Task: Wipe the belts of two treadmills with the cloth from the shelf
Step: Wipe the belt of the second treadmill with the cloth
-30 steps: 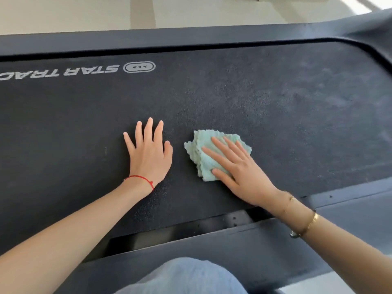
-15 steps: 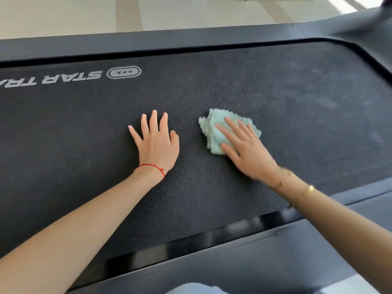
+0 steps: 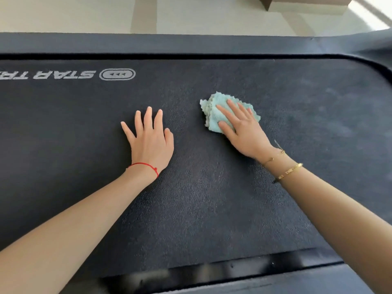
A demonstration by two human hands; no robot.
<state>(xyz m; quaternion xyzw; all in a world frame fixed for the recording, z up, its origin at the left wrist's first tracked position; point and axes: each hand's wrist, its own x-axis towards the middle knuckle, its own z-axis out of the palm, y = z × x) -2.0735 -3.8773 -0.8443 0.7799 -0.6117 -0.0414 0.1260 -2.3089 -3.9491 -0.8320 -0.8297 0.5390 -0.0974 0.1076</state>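
Head view, the only one I have: my right hand [image 3: 244, 130] lies flat with fingers straight and spread, pressing the crumpled pale-green microfibre cloth [image 3: 220, 111] onto the dark textured treadmill belt [image 3: 201, 209]. That grip is splayed, not curled round anything; the cloth sits under the fingers and palm and bunches out ahead and to the left of them. My left hand [image 3: 149, 143] is planted flat on the belt too, fingers spread and holding nothing, well to the left of the cloth with bare belt between. The belt's long axis runs left to right across my view, the white STAR TRAC lettering [image 3: 61, 75] off to the far left, and duller, smudged patches show to the right of the cloth, so I judge the coming stroke goes with the right hand. Against a second ago, the cloth and right hand have slid farther from me and rightward, the left hand has barely shifted, and my grey-clad knee has dropped out of view.
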